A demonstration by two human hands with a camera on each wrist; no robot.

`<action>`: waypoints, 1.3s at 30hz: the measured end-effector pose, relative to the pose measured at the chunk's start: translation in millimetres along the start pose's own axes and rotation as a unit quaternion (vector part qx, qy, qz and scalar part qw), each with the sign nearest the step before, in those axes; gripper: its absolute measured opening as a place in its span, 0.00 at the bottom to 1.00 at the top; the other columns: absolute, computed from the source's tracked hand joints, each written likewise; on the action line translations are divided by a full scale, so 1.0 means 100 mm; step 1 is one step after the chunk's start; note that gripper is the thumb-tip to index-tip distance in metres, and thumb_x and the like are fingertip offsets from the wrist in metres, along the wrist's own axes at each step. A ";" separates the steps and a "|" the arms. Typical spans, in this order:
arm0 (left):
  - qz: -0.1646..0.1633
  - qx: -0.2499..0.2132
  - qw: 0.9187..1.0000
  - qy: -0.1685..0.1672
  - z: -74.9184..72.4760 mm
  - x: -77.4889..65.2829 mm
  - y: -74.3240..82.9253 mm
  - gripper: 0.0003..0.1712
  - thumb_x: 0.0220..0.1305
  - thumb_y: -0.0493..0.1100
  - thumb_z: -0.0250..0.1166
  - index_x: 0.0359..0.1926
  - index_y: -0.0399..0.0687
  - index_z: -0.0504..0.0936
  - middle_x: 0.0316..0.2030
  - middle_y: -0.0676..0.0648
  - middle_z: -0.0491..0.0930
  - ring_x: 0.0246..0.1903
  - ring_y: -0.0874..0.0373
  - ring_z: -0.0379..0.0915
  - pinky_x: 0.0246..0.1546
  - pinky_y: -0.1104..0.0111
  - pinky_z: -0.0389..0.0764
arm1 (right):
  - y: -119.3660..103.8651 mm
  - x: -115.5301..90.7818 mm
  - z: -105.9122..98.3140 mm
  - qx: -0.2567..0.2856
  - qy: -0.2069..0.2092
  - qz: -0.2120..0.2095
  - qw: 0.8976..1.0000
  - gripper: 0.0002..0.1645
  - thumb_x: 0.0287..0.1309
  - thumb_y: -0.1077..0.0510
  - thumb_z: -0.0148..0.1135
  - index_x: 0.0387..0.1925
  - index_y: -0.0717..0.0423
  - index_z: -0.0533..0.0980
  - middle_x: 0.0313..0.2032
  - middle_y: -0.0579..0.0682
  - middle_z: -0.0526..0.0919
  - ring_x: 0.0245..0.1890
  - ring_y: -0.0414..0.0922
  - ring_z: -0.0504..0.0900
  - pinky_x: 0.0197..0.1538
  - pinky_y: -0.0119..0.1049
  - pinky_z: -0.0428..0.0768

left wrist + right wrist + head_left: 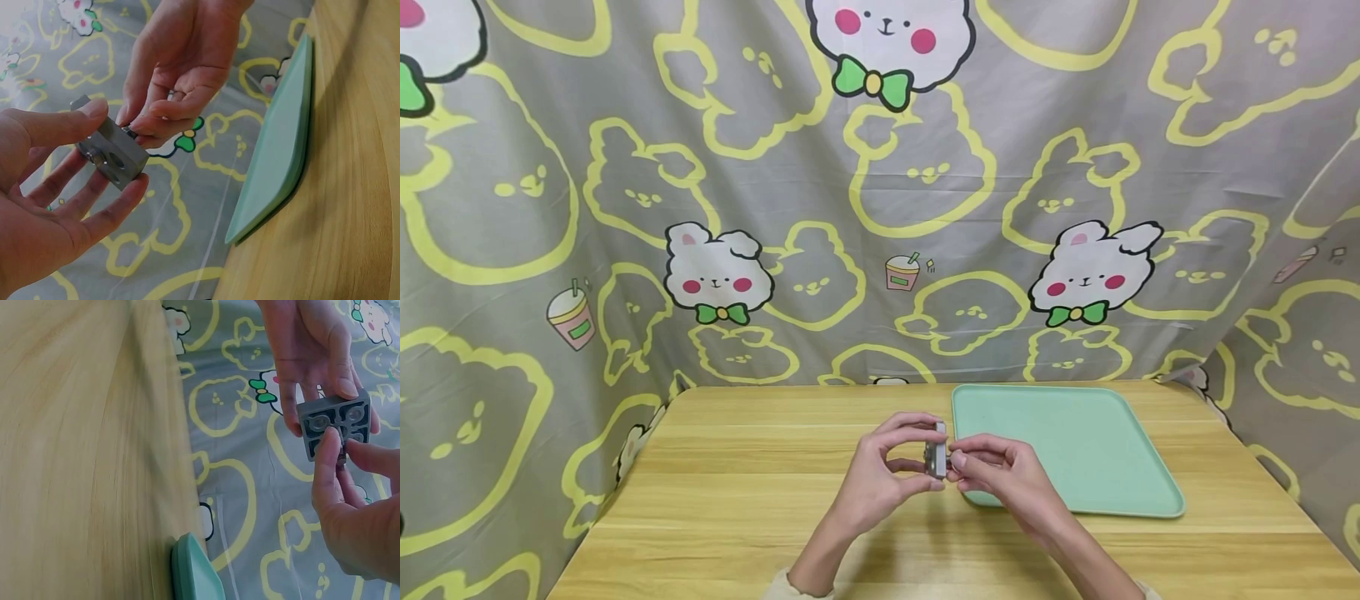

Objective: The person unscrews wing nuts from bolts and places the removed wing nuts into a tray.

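Observation:
My left hand [880,471] grips a small grey square block [936,457] by its edges, thumb on one side and fingers on the other. The block stands on edge above the table. In the right wrist view its face shows recessed pockets and round sockets near the corners; the left wrist view shows round holes and a small shiny metal stud [95,156] on it. My right hand [1011,475] pinches a small dark metal piece [129,131] against the block's other face. The fingertips hide most of that piece, and I cannot tell its kind.
A light green tray [1075,450] lies on the wooden table [737,483] at the right, partly behind my right hand. Grey curtain cloth [820,192] with rabbit prints hangs along the back and both sides of the table.

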State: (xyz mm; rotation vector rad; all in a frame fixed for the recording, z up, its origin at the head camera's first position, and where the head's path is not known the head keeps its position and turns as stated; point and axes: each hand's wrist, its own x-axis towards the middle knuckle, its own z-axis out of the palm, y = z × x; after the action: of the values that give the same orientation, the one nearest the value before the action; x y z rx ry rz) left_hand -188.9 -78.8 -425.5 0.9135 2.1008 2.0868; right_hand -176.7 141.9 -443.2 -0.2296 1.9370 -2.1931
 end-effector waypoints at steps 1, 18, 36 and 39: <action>0.000 -0.004 1.000 0.001 0.00 0.00 0.00 0.27 0.50 0.24 0.78 0.54 0.40 0.87 0.61 0.47 0.77 0.58 0.49 0.76 0.48 0.55 0.90 | 0.00 0.00 0.00 -0.007 0.003 -0.007 1.000 0.27 0.67 0.59 0.68 0.57 0.79 0.73 0.43 0.59 0.88 0.43 0.50 0.88 0.51 0.48 0.89; -0.006 -0.040 0.999 0.007 -0.04 0.02 0.02 0.27 0.50 0.25 0.78 0.54 0.37 0.86 0.61 0.44 0.76 0.58 0.48 0.77 0.47 0.54 0.89 | 0.15 -0.01 0.15 -0.219 0.069 -0.364 0.903 0.19 0.55 0.77 0.70 0.42 0.54 0.82 0.42 0.51 0.86 0.39 0.44 0.87 0.40 0.34 0.90; 0.006 -0.069 0.998 -0.001 -0.09 0.00 0.01 0.27 0.52 0.25 0.77 0.55 0.36 0.85 0.62 0.38 0.74 0.60 0.47 0.74 0.49 0.53 0.89 | 0.19 0.09 0.18 -0.348 0.103 -0.573 0.735 0.13 0.74 0.57 0.58 0.33 0.59 0.81 0.40 0.56 0.85 0.35 0.50 0.86 0.47 0.23 0.85; 0.006 -0.066 0.998 0.000 -0.09 0.01 0.01 0.28 0.52 0.24 0.76 0.55 0.36 0.85 0.62 0.39 0.74 0.60 0.47 0.75 0.49 0.52 0.89 | 0.20 0.08 0.17 -0.331 0.097 -0.557 0.755 0.07 0.70 0.59 0.64 0.36 0.59 0.82 0.42 0.56 0.85 0.38 0.51 0.86 0.52 0.24 0.84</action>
State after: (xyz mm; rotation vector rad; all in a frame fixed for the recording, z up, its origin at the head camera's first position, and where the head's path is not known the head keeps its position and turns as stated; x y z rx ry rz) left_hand -192.5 -86.3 -423.2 0.9109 1.9346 2.1988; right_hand -179.5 121.3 -461.1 -1.7165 3.1498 -1.8179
